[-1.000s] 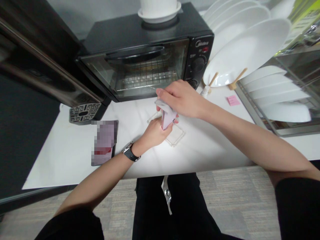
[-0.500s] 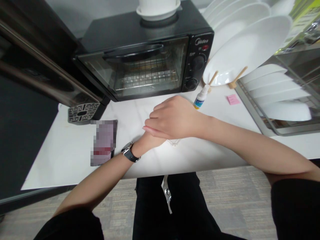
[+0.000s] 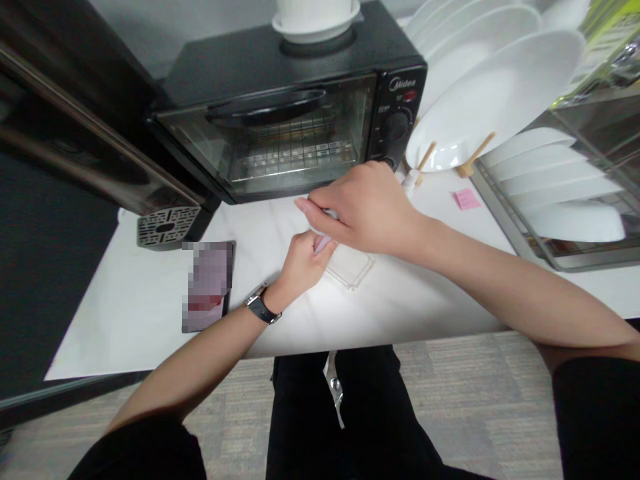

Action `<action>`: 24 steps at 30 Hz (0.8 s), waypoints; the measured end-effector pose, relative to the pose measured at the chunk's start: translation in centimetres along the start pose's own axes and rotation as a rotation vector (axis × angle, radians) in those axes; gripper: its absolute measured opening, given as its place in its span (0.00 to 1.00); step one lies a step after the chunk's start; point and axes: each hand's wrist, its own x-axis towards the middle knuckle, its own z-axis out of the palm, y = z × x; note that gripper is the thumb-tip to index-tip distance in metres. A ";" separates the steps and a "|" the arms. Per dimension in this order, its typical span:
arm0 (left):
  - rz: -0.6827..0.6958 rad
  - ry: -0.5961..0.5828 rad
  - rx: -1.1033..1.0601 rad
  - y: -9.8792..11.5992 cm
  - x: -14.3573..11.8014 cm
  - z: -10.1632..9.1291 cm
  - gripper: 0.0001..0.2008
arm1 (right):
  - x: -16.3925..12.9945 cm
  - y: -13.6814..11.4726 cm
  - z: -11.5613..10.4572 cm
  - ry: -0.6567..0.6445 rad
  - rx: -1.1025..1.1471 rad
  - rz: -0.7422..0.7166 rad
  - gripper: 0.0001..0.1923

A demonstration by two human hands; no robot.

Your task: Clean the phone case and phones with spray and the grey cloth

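Observation:
My left hand point(image 3: 306, 260), a dark-strapped watch point(image 3: 261, 305) at its wrist, is closed round a thin, pale lilac object point(image 3: 324, 244). Most of that object is covered by my hands, so its kind is unclear. My right hand point(image 3: 367, 207) lies over its upper end, back upward and thumb pointing left. Its curled fingers are hidden underneath, along with anything they hold. Beneath and between both hands, a clear phone case point(image 3: 353, 268) rests flat on the counter. Past my right hand shows the white cap of a small spray bottle point(image 3: 411, 180); its body is hidden.
A black toaster oven point(image 3: 295, 60) stands behind my hands, with a white cup and saucer point(image 3: 316, 28) on top. A phone-like device point(image 3: 230, 267) with a blurred-out screen lies left. Right are a pink note point(image 3: 467, 199), white plates point(image 3: 500, 93) and a dish rack point(image 3: 543, 257).
My hands, earlier overlapping with the right on top of the left, have drawn apart. The lilac object and more of the clear case now show. My right hand has shifted up and right, covering the bottle's body.

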 end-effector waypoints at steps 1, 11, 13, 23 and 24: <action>-0.019 0.082 -0.051 0.1 -0.1 -0.2 0.14 | 0.0 -0.1 -0.4 0.015 -0.002 0.026 0.35; 0.081 0.117 -0.291 1.4 -1.4 -0.7 0.07 | -4.3 2.2 -0.5 -0.087 -0.120 0.301 0.30; 0.114 0.034 -0.266 1.6 -1.6 -0.6 0.09 | -6.4 2.3 0.6 -0.142 -0.153 0.354 0.31; 0.129 -0.167 0.064 1.4 -1.9 0.2 0.21 | -7.4 -3.6 6.1 0.033 0.062 0.333 0.30; 0.116 -0.174 0.068 1.2 -1.9 0.3 0.22 | -7.1 -3.8 6.3 0.055 0.086 0.321 0.30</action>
